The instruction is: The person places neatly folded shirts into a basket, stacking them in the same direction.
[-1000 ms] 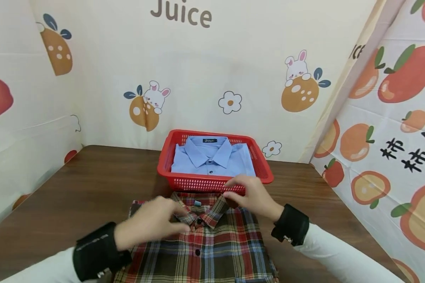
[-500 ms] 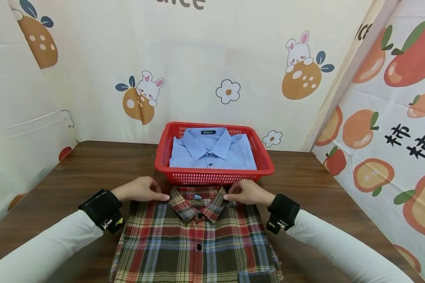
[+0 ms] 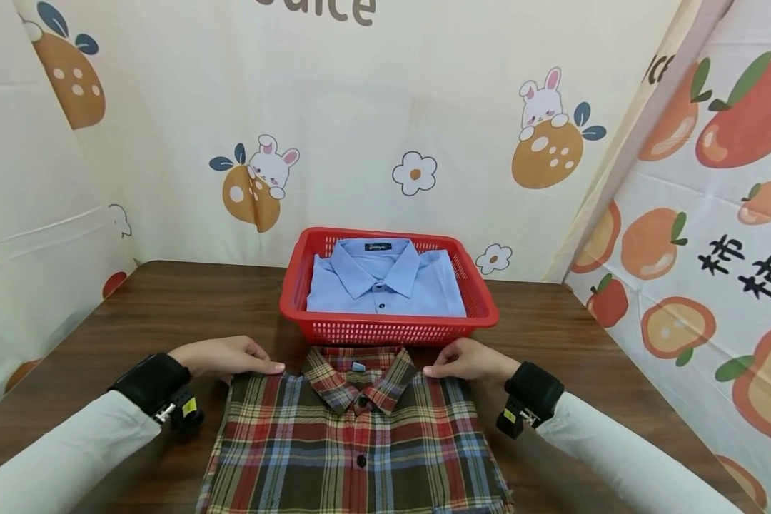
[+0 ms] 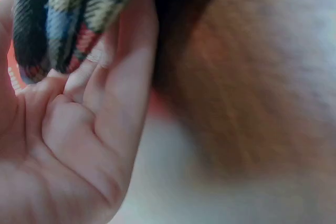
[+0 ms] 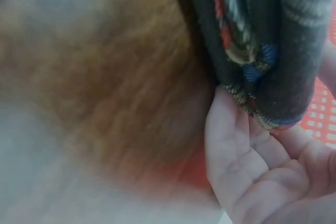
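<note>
Starting at the left, the left hand [image 3: 228, 357] lies on the table [image 3: 103, 321] at the left shoulder of a folded plaid shirt [image 3: 360, 435]. Its fingers [image 4: 105, 72] are curled and tucked under the folded edge of the cloth while the thumb lies on top, so the hand pinches that shoulder; the left wrist view shows the plaid fold resting right on the fingertips. A black wrist strap [image 3: 150, 382] and a white sleeve [image 3: 58, 457] sit just behind this grip.

Between the two grips lies the shirt's collar [image 3: 360, 375], buttoned and flat, with a small pale tag inside it. The rest of the shirt spreads from the grips toward the person and runs out of the bottom of the head view.

Just beyond both grips, near the collar, stands a red basket [image 3: 385, 330] on the table, and a folded light blue shirt [image 3: 385, 282] lies inside it, collar up.

On the other side of the collar, the right hand [image 3: 469, 360] mirrors the first: its fingers [image 5: 236, 145] curl beneath the right shoulder fold, thumb over the cloth, pinching it. The right wrist view shows the dark plaid edge pressed into the fingers, with red basket mesh close behind. A black strap [image 3: 530, 396] wraps this wrist too.
</note>
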`<state>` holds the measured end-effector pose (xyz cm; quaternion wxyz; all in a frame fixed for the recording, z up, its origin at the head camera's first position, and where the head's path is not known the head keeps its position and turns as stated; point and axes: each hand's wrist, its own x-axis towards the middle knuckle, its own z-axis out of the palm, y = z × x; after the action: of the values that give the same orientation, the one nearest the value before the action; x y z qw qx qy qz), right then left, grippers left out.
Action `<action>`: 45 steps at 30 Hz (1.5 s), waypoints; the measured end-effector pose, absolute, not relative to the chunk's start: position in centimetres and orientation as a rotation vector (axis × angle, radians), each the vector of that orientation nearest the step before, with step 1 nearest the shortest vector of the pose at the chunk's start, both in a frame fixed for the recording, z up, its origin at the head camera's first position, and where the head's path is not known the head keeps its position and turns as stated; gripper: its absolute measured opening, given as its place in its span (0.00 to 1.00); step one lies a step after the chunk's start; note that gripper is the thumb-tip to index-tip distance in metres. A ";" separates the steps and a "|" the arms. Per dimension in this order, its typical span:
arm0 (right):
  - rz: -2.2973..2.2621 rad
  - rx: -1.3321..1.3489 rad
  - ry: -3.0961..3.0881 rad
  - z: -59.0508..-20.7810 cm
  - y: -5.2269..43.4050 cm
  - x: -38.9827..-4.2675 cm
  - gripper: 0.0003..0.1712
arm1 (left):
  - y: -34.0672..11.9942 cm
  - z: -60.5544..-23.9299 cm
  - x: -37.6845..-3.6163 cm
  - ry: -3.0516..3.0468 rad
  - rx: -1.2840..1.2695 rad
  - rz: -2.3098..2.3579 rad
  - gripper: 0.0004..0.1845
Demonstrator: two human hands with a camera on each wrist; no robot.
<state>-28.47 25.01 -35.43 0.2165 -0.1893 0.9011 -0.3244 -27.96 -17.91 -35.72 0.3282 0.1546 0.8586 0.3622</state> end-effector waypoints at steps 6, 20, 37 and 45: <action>-0.976 -0.316 2.418 -35.1 25.7 -27.7 0.22 | -19.3 -36.1 -27.2 2.043 0.353 1.178 0.24; -1.219 -0.005 2.190 -36.0 26.1 -25.4 0.24 | -20.7 -37.5 -24.2 1.719 0.333 1.421 0.23; -1.479 -0.020 1.840 -37.1 28.1 -23.7 0.30 | -20.4 -38.0 -21.8 1.533 0.319 1.598 0.28; -1.454 -0.019 1.792 -37.0 28.3 -22.4 0.27 | -20.7 -38.3 -20.4 1.420 0.341 1.653 0.28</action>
<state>-22.37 28.30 -37.00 0.4048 -0.0074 0.7100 -0.5762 -20.41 -20.75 -38.32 0.4509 0.1380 0.5746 0.6690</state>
